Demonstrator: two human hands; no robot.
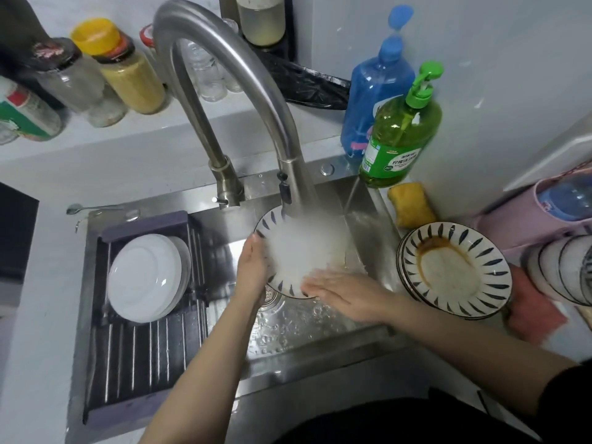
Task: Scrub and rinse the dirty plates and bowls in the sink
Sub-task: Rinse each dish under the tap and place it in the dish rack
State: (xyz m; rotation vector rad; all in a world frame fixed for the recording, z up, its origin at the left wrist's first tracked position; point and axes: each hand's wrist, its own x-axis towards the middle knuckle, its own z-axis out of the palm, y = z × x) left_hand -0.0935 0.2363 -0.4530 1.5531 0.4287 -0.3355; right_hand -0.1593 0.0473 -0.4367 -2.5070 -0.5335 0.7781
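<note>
Fingers of my right hand (339, 294) lie flat and straight across the near rim of the patterned plate (298, 254), while my left hand (254, 267) curls round its left edge and holds it tilted over the sink (307, 325). Water from the faucet (230, 78) pours onto the plate's face. Left of it, white plates (144, 277) lean on the drying rack (144, 347). To the right, a stack of dirty plates (455, 267) with brown sauce sits on the counter. Farther back stand a yellow sponge (411, 205), a green soap bottle (400, 133) and a blue bottle (374, 91).
</note>
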